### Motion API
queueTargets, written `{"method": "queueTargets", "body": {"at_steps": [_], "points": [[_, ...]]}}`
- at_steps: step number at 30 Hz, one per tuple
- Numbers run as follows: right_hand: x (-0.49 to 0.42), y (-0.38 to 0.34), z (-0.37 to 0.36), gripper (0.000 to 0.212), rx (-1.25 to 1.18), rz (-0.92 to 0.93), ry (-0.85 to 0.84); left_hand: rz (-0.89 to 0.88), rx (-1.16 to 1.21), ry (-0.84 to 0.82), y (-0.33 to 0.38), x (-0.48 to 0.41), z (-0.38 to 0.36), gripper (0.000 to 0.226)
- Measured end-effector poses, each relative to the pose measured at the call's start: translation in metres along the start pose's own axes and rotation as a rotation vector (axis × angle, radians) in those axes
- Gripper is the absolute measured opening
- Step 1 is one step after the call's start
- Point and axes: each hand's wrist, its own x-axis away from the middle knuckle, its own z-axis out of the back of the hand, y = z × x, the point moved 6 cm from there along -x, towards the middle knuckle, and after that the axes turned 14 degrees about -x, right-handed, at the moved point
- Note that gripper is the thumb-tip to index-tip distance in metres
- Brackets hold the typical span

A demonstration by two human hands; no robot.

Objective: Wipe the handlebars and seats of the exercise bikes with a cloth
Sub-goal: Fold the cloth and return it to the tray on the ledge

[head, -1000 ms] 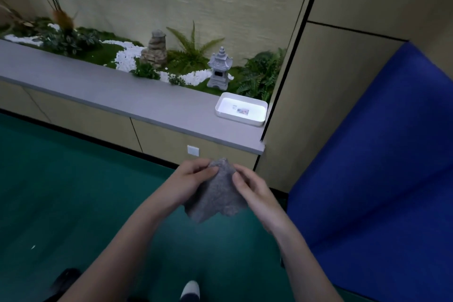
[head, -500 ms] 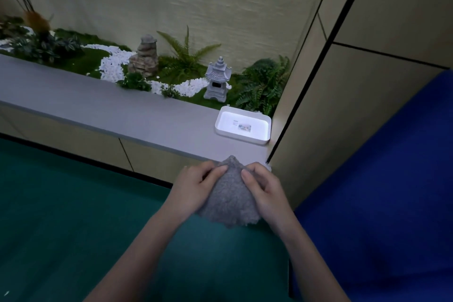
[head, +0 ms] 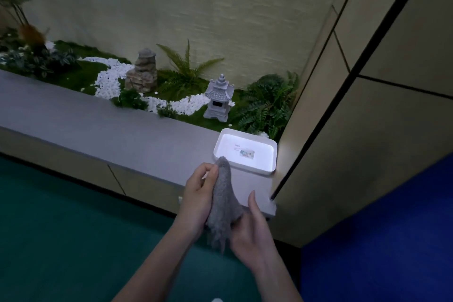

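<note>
Head view showed no exercise bike anywhere, so wiping had not begun, and the risks lay in how the cloth was carried. Left of the white tray [head: 245, 168], the grey surface [head: 98, 130] ran along a planted bed. Below the tray's near-left corner, the left hand [head: 198, 193] pinched the peak of the grey cloth [head: 224, 203] between thumb and curled fingers [head: 211, 171], and the rest hung down loosely. Just below the tray, the right hand [head: 255, 225] lay against the cloth's lower part with its thumb raised clear. Its fingers were hidden behind the fabric, so whether they gripped it could not be told. With so small a pinch bearing the weight, the cloth could probably slip and drop to the green floor [head: 61, 228], picking up dirt. Its peak overlapped the tray's corner in the picture, so a careless swing might nudge the tray, which sat near the surface's end. Right of the tray stood a blue pad [head: 380, 228].
</note>
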Motion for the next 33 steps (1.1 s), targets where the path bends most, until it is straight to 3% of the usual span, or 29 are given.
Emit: {"method": "queueTargets", "body": {"at_steps": [4,11,17,25,33], "points": [[-0.035,-0.029,0.0,0.051,-0.001,0.028,0.134,-0.046,-0.101,0.052,0.001,-0.044,-0.017,0.025],[-0.077,-0.117,-0.016,0.022,0.4,0.625,0.267,-0.157,-0.444,0.16,-0.004,-0.108,-0.021,0.019],[-0.124,-0.156,-0.033,0.009,0.666,0.866,0.339,-0.163,-0.571,0.092,-0.025,-0.184,-0.025,0.016],[-0.216,-0.191,-0.048,0.004,0.642,0.937,0.478,-0.103,-0.69,-0.099,-0.058,-0.309,-0.016,0.014],[-0.267,-0.254,-0.01,0.01,0.741,0.953,0.67,-0.023,-0.8,-0.228,-0.112,-0.393,-0.026,0.015]]}}
